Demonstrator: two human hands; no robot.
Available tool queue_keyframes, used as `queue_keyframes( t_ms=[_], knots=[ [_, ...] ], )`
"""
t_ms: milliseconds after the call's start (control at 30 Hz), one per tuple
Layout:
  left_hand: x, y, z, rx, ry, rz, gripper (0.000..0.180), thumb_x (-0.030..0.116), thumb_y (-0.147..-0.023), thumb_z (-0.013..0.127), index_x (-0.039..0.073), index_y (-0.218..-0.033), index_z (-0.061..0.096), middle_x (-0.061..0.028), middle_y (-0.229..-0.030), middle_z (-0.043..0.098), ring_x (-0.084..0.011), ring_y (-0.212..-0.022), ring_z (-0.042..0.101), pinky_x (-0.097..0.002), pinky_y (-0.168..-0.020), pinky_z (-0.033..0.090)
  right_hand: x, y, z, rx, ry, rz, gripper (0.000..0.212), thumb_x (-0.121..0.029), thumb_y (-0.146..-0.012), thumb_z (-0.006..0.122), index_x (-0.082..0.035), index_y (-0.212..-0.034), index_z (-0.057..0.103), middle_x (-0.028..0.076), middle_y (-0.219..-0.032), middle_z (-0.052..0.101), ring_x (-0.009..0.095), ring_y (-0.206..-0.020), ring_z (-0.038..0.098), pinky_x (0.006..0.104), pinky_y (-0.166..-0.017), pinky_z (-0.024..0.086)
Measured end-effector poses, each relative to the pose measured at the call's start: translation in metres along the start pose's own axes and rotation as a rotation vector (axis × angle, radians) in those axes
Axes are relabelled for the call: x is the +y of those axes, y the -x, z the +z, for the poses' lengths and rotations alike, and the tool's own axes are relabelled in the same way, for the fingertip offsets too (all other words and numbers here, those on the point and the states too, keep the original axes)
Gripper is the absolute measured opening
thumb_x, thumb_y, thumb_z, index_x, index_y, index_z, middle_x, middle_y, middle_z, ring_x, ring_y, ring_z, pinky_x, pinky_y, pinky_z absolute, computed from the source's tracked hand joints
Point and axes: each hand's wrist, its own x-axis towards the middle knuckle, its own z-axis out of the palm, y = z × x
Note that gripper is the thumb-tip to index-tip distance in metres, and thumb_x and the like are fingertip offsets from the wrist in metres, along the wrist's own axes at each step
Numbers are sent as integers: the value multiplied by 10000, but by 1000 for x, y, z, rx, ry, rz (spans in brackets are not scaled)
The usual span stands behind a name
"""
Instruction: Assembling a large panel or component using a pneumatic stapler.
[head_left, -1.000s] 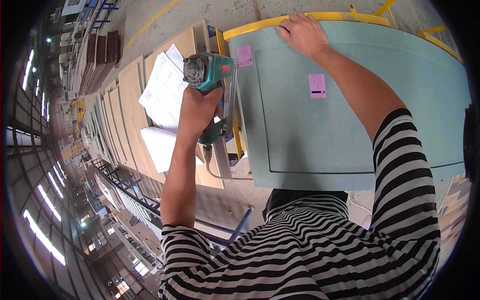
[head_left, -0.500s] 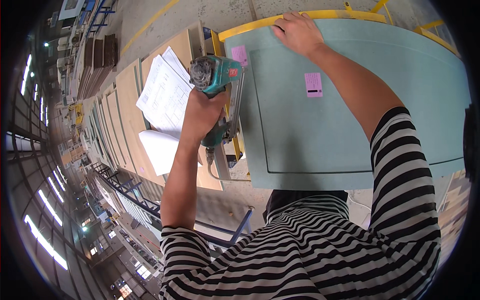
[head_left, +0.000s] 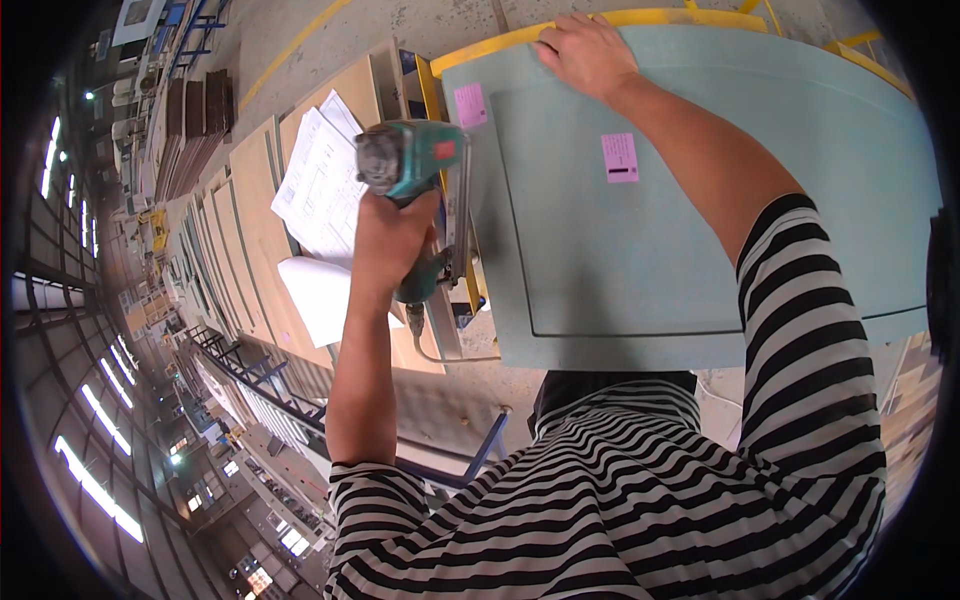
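Left hand clenched, right hand pressed flat, both arms reaching up from striped sleeves.

The left hand [head_left: 390, 240] is closed in a tight grip around a teal power tool [head_left: 412, 180], wrist straight, bare forearm rising nearly vertical just left of the pale green panel [head_left: 700, 250]. The right hand [head_left: 585, 52] lies palm-down on the panel's far edge, fingers curled over it, forearm stretched diagonally across the panel's upper right.

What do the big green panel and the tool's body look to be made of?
The green panel looks like painted or coated board, likely wood-based: a flat, matte, even pale green face with a routed groove framing it. Its core does not show. The tool in the left hand looks like moulded teal plastic with a dull grey metal-looking head. The right hand rests on the panel's far edge.
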Motion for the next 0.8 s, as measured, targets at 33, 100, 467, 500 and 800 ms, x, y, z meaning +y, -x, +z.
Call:
queue_keyframes(
  t_ms=[33, 100, 467, 500, 800],
  knots=[
    [-5, -1, -3, -5, 60, 57, 196, 147, -867, 673, -14, -761, 637, -51, -620, 629, -124, -526, 606, -309, -505, 467, 3, -2, -2, 27, 7, -4, 314, -358, -1024, 537, -124, -1110, 727, 51, -1144, 655, 234, -1208, 571, 449, -1077, 417],
    [-6, -1, -4, 13, 23, 30, 207, 148, -867, 673, -19, -750, 636, -53, -615, 628, -124, -527, 608, -306, -508, 469, 5, -3, 1, 63, 10, -16, 312, -358, -1025, 536, -125, -1107, 727, 54, -1143, 655, 237, -1210, 570, 458, -1079, 417],
    [-15, -6, 5, 18, -36, 63, 201, 130, -857, 649, -12, -716, 629, -50, -567, 603, -127, -499, 601, -306, -491, 462, 1, -1, 1, 84, 11, -6, 326, -371, -1038, 505, -131, -1107, 714, 48, -1121, 658, 237, -1187, 579, 447, -1114, 401],
    [-12, -6, 5, 17, -53, 61, 196, 128, -857, 650, -10, -719, 629, -49, -565, 600, -126, -495, 597, -306, -491, 462, 1, -3, 1, 89, 11, -8, 326, -371, -1038, 505, -131, -1107, 714, 48, -1121, 658, 237, -1187, 579, 447, -1114, 401],
    [-26, 47, 8, -70, 40, 33, 139, 117, -899, 657, -17, -868, 634, -17, -671, 612, -98, -567, 603, -286, -519, 476, -6, 0, -11, 149, -71, 35, 372, -360, -964, 542, -70, -1009, 771, 155, -1094, 739, 316, -1121, 656, 470, -1036, 460]
  ],
)
